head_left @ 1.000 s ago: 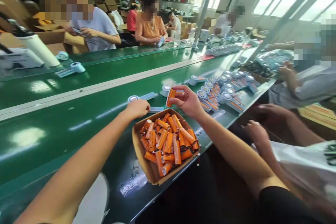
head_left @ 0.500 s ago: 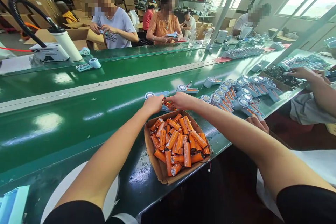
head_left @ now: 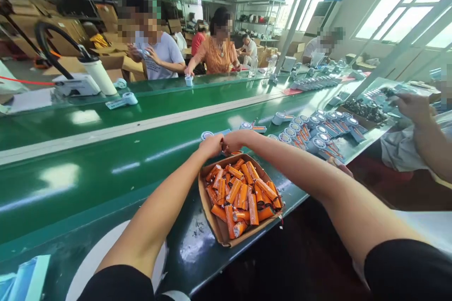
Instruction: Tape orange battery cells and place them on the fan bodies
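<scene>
My left hand (head_left: 212, 146) and my right hand (head_left: 236, 141) meet just beyond the far edge of a cardboard box, fingers pinched together. What they grip is small and mostly hidden by the fingers; a bit of orange shows beneath my right hand. Under my forearms, the cardboard box (head_left: 209, 214) holds several orange cylindrical batteries (head_left: 243, 195) with thin wires. Right behind my left hand lies a blue-grey fan housing (head_left: 207, 135) with a round end. Another fan housing (head_left: 247, 126), with an orange battery and wires in it, lies farther right.
Several fan housings (head_left: 319, 134) crowd the green bench (head_left: 106, 150) to the right, near a box of dark parts (head_left: 363, 110) and a co-worker's hand (head_left: 413, 106). A white round disc (head_left: 116, 263) sits at the near left. People work across the bench.
The camera view has tilted up slightly. My hands have drawn closer together, hiding the orange piece seen before. Across the bench, a person in orange now reaches out to a small fan part.
</scene>
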`<state>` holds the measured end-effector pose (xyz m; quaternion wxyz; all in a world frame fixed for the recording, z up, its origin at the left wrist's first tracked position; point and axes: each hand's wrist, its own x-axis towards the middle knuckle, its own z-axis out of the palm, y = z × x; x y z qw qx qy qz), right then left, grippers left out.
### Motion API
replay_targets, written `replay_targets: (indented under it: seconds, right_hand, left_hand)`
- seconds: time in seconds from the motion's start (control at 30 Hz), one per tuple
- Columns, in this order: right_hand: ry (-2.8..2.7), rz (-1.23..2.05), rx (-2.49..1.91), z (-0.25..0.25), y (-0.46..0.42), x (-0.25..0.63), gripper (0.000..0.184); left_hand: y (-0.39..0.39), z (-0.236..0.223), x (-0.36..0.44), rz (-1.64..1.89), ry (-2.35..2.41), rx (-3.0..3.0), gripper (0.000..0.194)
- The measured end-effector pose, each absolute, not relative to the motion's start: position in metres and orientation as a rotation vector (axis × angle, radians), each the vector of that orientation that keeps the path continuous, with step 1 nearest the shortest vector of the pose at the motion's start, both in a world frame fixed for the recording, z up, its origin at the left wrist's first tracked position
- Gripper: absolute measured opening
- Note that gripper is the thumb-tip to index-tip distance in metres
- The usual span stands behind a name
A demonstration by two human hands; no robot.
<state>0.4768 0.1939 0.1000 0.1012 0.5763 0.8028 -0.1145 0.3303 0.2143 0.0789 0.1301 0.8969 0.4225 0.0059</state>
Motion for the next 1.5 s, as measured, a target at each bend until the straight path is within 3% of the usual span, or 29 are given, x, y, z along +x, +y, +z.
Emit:
replay_targets:
  seconds: [0.2,0.33,0.47,0.57,0.67,0.83,0.93,1.03,1.17,1.27,1.4,1.5]
  right_hand:
    - [2.482,-0.337,1.944,0.108,0.207,0.486,0.044]
    - [2.46,-0.373,2.006,0.083,0.23,0.463,0.057]
    - [2.443,-0.37,2.008,0.082,0.23,0.435,0.066]
    - [2.545,-0.401,1.926,0.094,0.2,0.409,0.07]
    - [2.755,-0.505,1.514,0.096,0.157,0.366,0.073]
    - [2.634,-0.544,1.054,0.083,0.108,0.302,0.077]
    - [2.65,-0.505,1.172,0.089,0.087,0.298,0.086]
    - [2.852,-0.757,1.42,0.1,0.053,0.315,0.076]
    - [2.666,-1.68,1.478,0.097,-0.025,0.323,0.074]
    - [2.42,-2.045,1.158,0.073,-0.079,0.308,0.038]
    - [2.61,-1.747,0.763,0.052,-0.103,0.304,0.033]
    - [2.836,-1.234,0.994,0.065,-0.081,0.329,0.026]
  left_hand:
    - [0.216,0.101,0.239,0.113,1.551,2.552,0.038]
    - [0.241,0.101,0.181,-0.062,1.777,2.437,0.033]
    - [0.239,0.097,0.146,-0.058,1.813,2.391,0.045]
    - [0.191,0.101,0.115,-0.019,1.665,2.542,0.049]
    - [0.112,0.098,0.074,-0.31,1.314,2.644,0.037]
    - [0.0,0.065,0.022,-0.498,1.311,2.513,0.097]
    - [-0.031,0.047,0.007,-0.386,1.507,2.48,0.084]
    - [-0.054,0.039,0.0,0.036,1.569,2.562,0.074]
    - [-0.079,0.039,0.013,0.817,1.575,2.673,0.078]
    - [-0.075,0.039,0.024,1.102,1.507,2.625,0.071]
    - [-0.048,0.035,0.028,1.171,1.556,2.179,0.067]
    - [-0.035,0.028,0.025,1.167,1.593,2.103,0.069]
